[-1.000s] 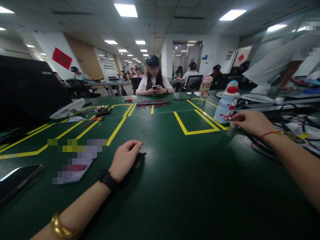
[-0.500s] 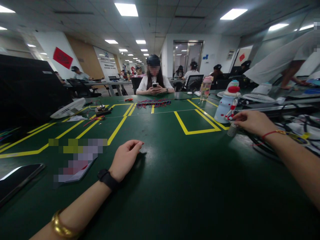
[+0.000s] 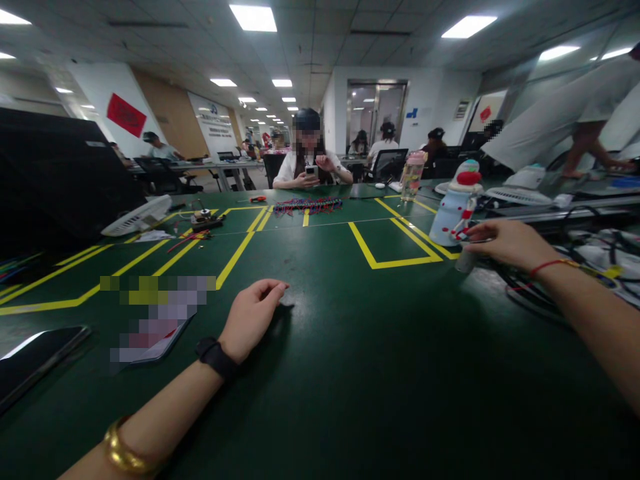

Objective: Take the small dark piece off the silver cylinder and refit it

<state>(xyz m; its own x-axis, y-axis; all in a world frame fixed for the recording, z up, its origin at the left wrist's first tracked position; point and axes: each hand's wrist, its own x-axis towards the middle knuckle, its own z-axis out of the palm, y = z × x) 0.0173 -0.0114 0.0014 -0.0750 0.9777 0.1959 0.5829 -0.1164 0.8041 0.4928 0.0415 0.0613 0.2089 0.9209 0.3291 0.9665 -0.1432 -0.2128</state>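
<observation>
My left hand rests on the green table near its middle, fingers curled loosely, holding nothing. A black band sits on that wrist and a gold bangle further up the arm. My right hand reaches to the right side of the table and grips the top of a small grey cylinder that stands on the tabletop. A red string bracelet is on that wrist. Just behind the cylinder stands a pale blue snowman-shaped bottle with a red cap.
Yellow tape lines mark boxes on the table. A dark phone lies at the left edge, a white fan beyond it. Tangled cables lie at right. Coloured cords lie far across, where a seated person holds a phone.
My hands have hardly moved; the right hand with the cylinder shifted slightly. The seated person across the table raised one hand.
</observation>
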